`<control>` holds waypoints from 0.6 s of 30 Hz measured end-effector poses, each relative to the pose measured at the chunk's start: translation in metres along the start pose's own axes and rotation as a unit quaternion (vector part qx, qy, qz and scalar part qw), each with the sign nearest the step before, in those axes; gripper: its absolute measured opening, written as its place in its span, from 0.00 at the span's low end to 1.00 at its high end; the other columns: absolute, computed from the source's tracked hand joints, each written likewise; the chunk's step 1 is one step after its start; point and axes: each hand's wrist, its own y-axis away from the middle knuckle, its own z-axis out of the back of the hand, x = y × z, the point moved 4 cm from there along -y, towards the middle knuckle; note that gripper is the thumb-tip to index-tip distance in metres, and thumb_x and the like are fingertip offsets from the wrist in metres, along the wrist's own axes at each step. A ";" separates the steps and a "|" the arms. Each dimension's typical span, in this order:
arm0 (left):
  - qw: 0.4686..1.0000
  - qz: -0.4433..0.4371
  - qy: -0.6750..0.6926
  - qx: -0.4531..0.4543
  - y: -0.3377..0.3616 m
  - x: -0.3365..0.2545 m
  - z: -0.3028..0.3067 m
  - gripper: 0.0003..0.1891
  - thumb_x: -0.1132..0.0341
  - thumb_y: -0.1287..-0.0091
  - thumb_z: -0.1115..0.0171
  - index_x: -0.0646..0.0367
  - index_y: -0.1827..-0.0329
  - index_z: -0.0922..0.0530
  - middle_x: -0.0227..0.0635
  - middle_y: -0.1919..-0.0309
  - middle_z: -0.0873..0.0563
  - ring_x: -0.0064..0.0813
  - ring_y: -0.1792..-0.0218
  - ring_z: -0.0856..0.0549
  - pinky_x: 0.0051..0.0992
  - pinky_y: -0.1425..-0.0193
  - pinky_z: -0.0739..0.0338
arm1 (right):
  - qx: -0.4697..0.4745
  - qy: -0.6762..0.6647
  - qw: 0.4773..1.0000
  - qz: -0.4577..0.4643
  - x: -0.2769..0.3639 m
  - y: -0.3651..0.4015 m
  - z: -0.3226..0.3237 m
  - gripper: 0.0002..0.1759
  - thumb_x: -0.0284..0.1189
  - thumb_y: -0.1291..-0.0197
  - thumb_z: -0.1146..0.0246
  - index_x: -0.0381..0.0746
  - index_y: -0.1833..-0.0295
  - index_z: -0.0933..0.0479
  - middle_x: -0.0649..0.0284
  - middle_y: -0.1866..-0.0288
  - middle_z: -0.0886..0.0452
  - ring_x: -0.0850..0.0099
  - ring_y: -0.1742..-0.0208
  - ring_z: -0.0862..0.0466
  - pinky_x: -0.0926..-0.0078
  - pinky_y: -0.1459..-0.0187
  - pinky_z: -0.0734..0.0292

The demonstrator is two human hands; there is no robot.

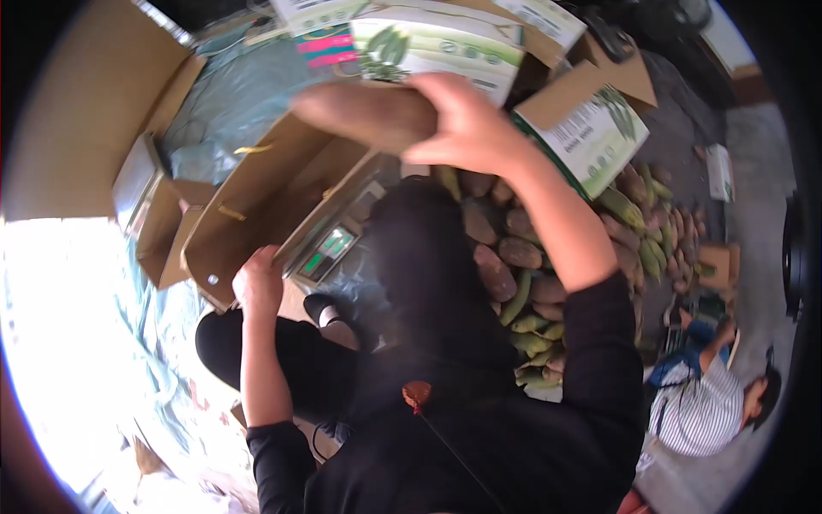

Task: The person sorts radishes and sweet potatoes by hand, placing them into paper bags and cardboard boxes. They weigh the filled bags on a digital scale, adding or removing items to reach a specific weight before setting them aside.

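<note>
Holding a long, rounded, reddish-brown tuber (368,116) in the right hand (467,120), raised over the far end of a long, open, brown cardboard box (274,158). Gripping near one end, fingers closed around it, thumb opposed; probably to leave the other end free and clear of the box wall. Resting the left hand (257,278) on the near rim, fingers curled at the edge; likely steadying the box. Can't tell how hard. Set close to the knees, probably for short reach. Next to the box, a grey scale with a lit green display (330,248); turned up into view, presumably for easy reading. Can't tell whether bearing the box's weight. Off to the right, a loose heap of brown and green tubers (518,253) on the floor, within arm's reach. Beyond, white-and-green printed cardboard cartons (437,47). Farther right, a person in a striped shirt (698,411), well apart. As for looks: thick in the middle, narrowing towards the free end, dull brown with a reddish cast, apparently whole. Much like the brown ones in the heap for colour. Blurred, so can't judge skin texture, dirt or small marks. Held roughly level, not touching the box as far as visible.
</note>
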 end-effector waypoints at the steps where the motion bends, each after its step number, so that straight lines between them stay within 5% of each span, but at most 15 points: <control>1: 1.000 -0.009 0.002 -0.010 0.001 -0.001 0.001 0.09 0.66 0.40 0.40 0.50 0.57 0.19 0.36 0.61 0.16 0.42 0.58 0.17 0.38 0.56 0.22 | 0.020 0.009 0.999 0.031 0.004 -0.020 -0.020 0.39 0.35 0.71 0.27 0.34 0.46 0.27 0.47 0.50 0.23 0.52 0.48 0.23 0.60 0.45 0.27; 4: 1.000 -0.005 -0.008 -0.011 -0.002 0.002 -0.002 0.10 0.66 0.41 0.39 0.52 0.56 0.19 0.40 0.63 0.15 0.45 0.60 0.16 0.39 0.57 0.22 | 0.080 0.087 0.991 0.066 0.032 -0.056 -0.073 0.22 0.32 0.72 0.32 0.36 0.63 0.20 0.53 0.68 0.18 0.52 0.63 0.17 0.59 0.64 0.21; 12: 1.000 -0.009 0.025 0.008 -0.003 0.001 0.001 0.10 0.70 0.42 0.41 0.56 0.58 0.19 0.42 0.63 0.16 0.47 0.61 0.16 0.39 0.57 0.23 | 0.197 0.253 0.947 -0.024 0.013 -0.085 -0.181 0.19 0.36 0.56 0.33 0.44 0.56 0.18 0.60 0.52 0.19 0.61 0.47 0.23 0.51 0.53 0.30; 16: 0.998 -0.029 0.055 -0.012 -0.003 -0.002 0.003 0.09 0.70 0.42 0.41 0.57 0.59 0.19 0.45 0.66 0.16 0.48 0.62 0.16 0.39 0.58 0.23 | 0.069 0.153 0.983 -0.081 -0.001 -0.070 -0.162 0.14 0.31 0.52 0.34 0.43 0.57 0.20 0.59 0.56 0.18 0.60 0.49 0.22 0.50 0.53 0.28; 18: 0.999 -0.017 0.036 -0.007 -0.003 -0.006 0.004 0.08 0.71 0.43 0.40 0.58 0.60 0.19 0.46 0.68 0.16 0.48 0.63 0.16 0.39 0.59 0.23 | -0.100 -0.007 0.994 0.050 0.002 -0.057 -0.133 0.14 0.30 0.53 0.32 0.42 0.57 0.20 0.61 0.60 0.18 0.61 0.54 0.20 0.57 0.54 0.25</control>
